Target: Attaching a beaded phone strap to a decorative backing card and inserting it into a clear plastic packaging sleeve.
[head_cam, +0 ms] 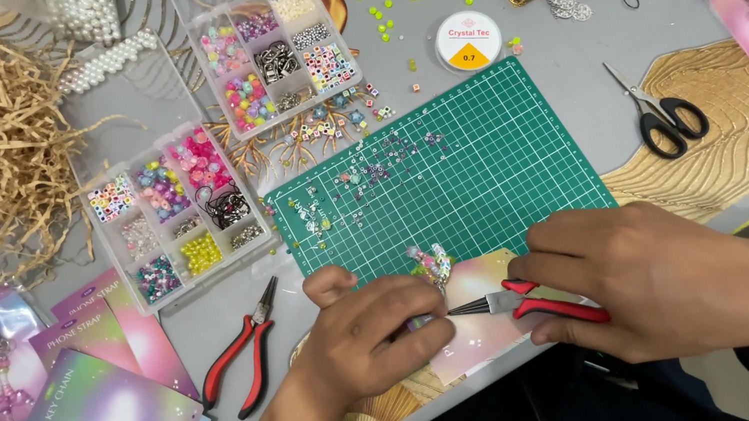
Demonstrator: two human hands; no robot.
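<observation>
Head view: left hand fingers pinch the beaded strap at the mat's 6 o'clock edge. Right hand is clamped on red pliers, tips at the strap end; closing its ring seems in hand, needing a steady squeeze.

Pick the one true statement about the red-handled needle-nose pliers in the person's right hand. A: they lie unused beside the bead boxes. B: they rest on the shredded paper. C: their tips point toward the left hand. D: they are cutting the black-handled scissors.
C: the right hand grips the red-handled needle-nose pliers, whose tips point at the left hand, over the iridescent card at the green cutting mat's near edge.
</observation>
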